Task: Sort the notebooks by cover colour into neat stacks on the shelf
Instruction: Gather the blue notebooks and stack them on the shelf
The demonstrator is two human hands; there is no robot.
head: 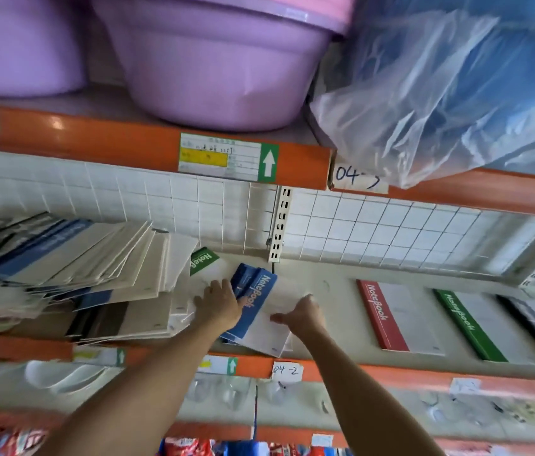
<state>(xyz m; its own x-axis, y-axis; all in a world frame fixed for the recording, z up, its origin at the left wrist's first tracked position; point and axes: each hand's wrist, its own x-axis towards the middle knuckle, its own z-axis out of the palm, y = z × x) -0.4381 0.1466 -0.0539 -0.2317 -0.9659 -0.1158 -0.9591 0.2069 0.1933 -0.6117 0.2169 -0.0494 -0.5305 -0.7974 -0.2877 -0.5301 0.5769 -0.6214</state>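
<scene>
I see a cream shelf (325, 311) under an orange beam (95, 139), backed by white wire grid (374, 225); above sit purple tubs (220, 67). My left hand (220, 304) and right hand (302, 312) both grasp the blue notebooks (256, 311) mid-shelf, between a slumped pile (78, 274) and the red notebook (394, 317) and green notebook (476, 327).
</scene>
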